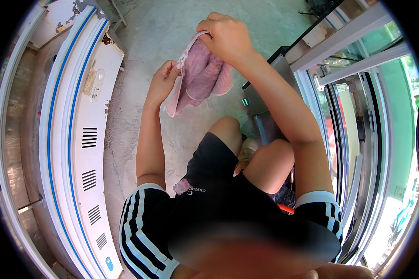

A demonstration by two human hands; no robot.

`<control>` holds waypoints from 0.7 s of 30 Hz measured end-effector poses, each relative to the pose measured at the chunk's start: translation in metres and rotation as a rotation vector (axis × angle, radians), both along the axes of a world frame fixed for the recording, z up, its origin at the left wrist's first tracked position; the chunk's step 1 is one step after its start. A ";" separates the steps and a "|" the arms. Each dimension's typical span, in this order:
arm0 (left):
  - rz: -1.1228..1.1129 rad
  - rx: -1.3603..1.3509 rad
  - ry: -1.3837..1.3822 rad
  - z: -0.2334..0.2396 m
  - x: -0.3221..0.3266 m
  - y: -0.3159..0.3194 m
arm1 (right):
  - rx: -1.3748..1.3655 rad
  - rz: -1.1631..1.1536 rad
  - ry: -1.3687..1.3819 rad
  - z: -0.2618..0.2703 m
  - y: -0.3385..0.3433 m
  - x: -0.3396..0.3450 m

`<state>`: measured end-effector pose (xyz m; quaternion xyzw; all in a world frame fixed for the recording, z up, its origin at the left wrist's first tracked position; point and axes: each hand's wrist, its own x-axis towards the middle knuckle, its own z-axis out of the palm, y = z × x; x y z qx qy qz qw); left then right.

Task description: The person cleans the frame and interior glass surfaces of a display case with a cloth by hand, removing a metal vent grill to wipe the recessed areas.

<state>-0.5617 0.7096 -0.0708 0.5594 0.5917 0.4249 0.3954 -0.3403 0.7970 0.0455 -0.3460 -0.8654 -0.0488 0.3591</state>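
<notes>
A pinkish-purple cloth [206, 75] hangs folded between both hands above the concrete floor, its pale frayed edge running from one hand to the other. My left hand [164, 80] pinches that edge between thumb and fingers at the cloth's left side. Higher up and to the right, my right hand [227, 36] grips the upper corner, with the fingers curled over it. The lower part of the cloth droops loose in folds. Another small pink cloth piece [182, 186] shows beside my waist, against the dark clothing.
A long white appliance with blue trim and vents [92, 139] stands along the left. At the right are a dark metal cabinet [265, 94] and glass panels in metal frames [349, 59]. My bent knees [270, 164] are below the cloth. Dark items lie at the top right.
</notes>
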 end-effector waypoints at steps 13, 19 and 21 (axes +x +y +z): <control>-0.083 -0.297 0.326 0.007 -0.084 0.007 | -0.198 -0.197 -0.005 -0.014 0.053 0.036; 0.238 0.350 0.432 0.119 -0.067 0.019 | -0.374 -0.341 -0.033 0.014 0.092 0.066; 0.450 0.573 0.496 0.164 -0.050 0.003 | -0.139 -0.340 0.243 0.055 0.065 0.041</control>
